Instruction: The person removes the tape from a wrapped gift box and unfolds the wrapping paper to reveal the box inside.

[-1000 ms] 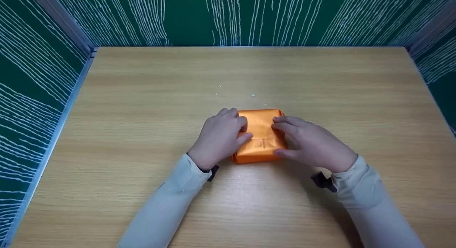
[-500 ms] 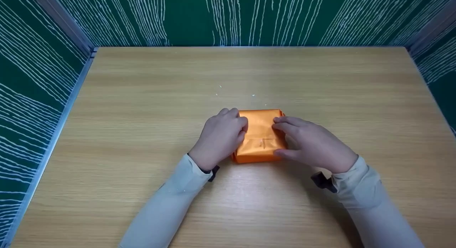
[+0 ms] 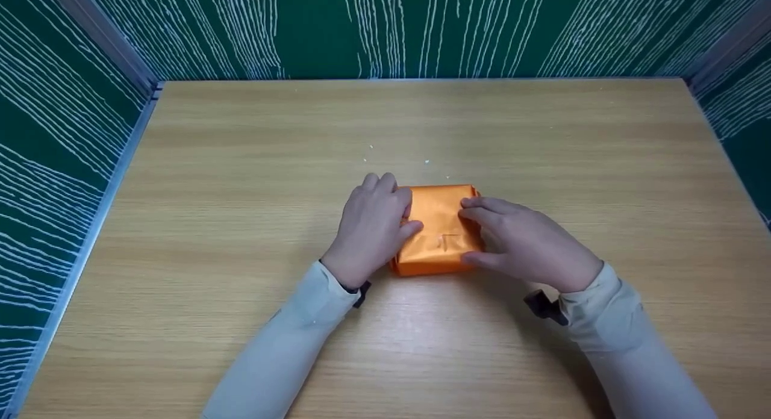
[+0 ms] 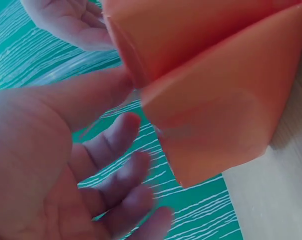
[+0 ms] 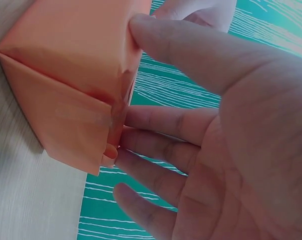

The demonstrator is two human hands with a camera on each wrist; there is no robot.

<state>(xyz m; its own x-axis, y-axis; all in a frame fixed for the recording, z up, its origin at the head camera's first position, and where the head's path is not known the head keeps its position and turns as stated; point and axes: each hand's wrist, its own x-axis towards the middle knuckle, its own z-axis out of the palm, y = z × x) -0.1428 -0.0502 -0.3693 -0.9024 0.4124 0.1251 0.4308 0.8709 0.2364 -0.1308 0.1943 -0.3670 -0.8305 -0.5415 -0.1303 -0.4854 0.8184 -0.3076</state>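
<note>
A small box-shaped package (image 3: pixel 441 207) wrapped in shiny orange paper lies on the table between both hands. My left hand (image 3: pixel 368 223) is at its left side. The left wrist view shows the thumb (image 4: pixel 98 95) against the package's upper edge, while the loosely bent fingers (image 4: pixel 128 172) stand apart from the folded end flap (image 4: pixel 215 125). My right hand (image 3: pixel 530 241) rests on the package's right side, fingers nearly straight and thumb on the near corner. In the right wrist view a strip of clear tape (image 5: pixel 81 116) shows faintly on that end flap.
The light wooden table (image 3: pixel 241 166) carries a few tiny white scraps (image 3: pixel 427 161) beyond the package. Green walls with white streaks (image 3: pixel 319 40) border it at the back and sides. Dark wrist mounts (image 3: pixel 545 306) sit below the sleeves.
The left thumb was tucked out of sight half a second ago and now extends over the package's top. The left fingers have shifted slightly up and left. The right hand and package stay put.
</note>
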